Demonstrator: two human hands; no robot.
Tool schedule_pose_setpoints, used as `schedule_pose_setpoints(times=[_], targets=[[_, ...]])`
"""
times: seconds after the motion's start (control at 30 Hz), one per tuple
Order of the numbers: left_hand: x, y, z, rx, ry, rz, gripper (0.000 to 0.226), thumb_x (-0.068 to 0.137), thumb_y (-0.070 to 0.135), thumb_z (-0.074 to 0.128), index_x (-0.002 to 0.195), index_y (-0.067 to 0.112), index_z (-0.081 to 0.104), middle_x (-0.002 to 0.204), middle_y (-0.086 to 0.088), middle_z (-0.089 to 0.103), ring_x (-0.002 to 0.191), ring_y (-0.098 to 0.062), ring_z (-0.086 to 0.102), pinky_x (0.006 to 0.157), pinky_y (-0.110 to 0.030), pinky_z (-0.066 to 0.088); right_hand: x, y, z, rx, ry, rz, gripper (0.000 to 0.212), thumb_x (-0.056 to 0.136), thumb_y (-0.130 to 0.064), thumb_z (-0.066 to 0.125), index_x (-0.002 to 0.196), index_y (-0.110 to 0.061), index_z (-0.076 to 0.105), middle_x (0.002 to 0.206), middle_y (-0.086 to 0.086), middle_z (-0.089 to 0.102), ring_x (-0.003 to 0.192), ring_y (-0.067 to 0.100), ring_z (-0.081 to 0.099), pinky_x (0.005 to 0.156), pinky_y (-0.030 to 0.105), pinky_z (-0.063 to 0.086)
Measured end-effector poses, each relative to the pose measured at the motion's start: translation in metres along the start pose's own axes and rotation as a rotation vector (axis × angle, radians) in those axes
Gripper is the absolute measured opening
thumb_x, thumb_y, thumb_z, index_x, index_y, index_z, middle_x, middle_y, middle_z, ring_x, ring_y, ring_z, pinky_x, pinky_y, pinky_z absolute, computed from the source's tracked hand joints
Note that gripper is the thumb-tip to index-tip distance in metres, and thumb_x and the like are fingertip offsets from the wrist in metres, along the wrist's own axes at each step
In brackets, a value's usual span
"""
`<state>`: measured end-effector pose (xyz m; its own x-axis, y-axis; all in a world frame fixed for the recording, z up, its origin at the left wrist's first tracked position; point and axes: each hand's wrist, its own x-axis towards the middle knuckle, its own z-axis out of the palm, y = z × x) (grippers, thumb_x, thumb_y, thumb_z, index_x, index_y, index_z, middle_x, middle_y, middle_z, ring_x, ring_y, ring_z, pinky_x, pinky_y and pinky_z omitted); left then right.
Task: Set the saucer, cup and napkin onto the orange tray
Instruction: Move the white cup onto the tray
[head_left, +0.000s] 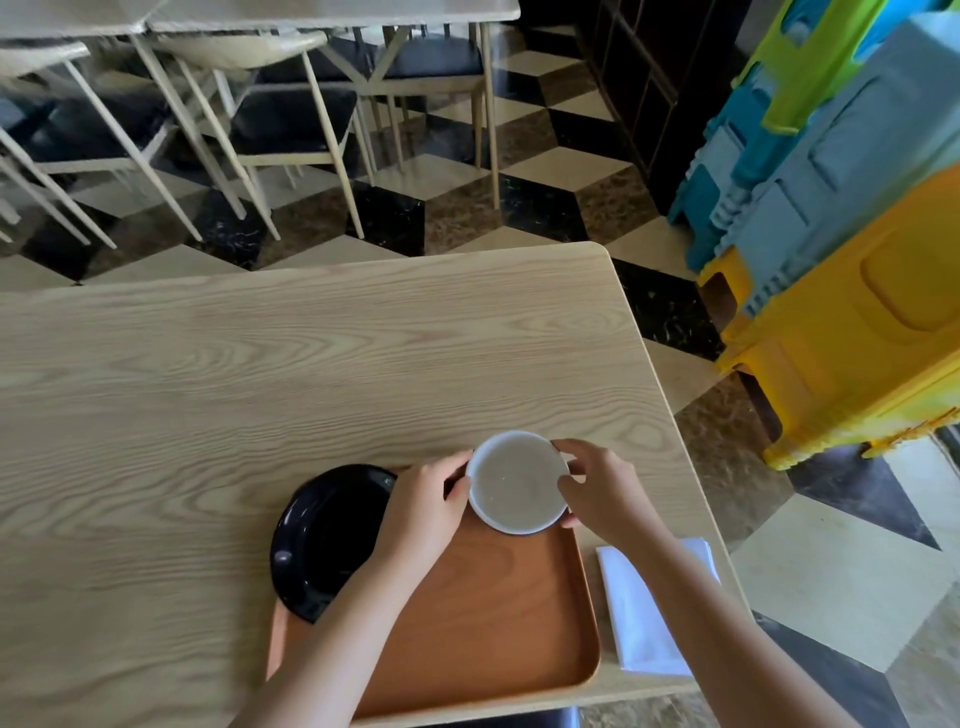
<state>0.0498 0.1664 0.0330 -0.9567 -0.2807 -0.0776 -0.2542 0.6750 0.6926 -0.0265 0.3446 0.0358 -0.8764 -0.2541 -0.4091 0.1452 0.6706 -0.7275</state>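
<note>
While over tray (483, 613), both hands' fingers (457, 491) clasp cup (517, 482).

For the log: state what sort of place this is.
Probably a café or canteen dining room: matching wooden tables with rows of chairs, a serving tray, and stacked plastic children's stools beside the aisle.
</note>
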Motion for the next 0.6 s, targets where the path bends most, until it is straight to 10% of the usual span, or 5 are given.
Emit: schedule_pose_setpoints(times=[0.23,0.6], targets=[[0.008,-0.002,0.001,-0.022,-0.018,-0.024,0.033,0.086,0.009,0.057,0.114,0.023,0.065,0.099,0.007,0.074,0.08,-0.008,0.062,0.06,-0.01,0.036,0.007,0.0,-0.004,0.016,-0.02,0.001,0.049,0.078,-0.003,0.047,0.12,-0.028,0.056,0.104,0.004,0.062,0.06,0.022,0.07,0.059,0.034,0.062],[-0.01,0.014,-0.005,0.289,0.097,0.124,0.03,0.087,0.02,0.059,0.116,0.013,0.06,0.104,-0.006,0.069,0.095,-0.028,0.063,0.075,-0.036,0.051,-0.027,0.003,-0.004,-0.215,0.107,-0.12,0.036,0.089,-0.023,0.051,0.125,-0.023,0.051,0.118,0.005,0.064,0.102,0.023,0.061,0.08,0.035,0.05]])
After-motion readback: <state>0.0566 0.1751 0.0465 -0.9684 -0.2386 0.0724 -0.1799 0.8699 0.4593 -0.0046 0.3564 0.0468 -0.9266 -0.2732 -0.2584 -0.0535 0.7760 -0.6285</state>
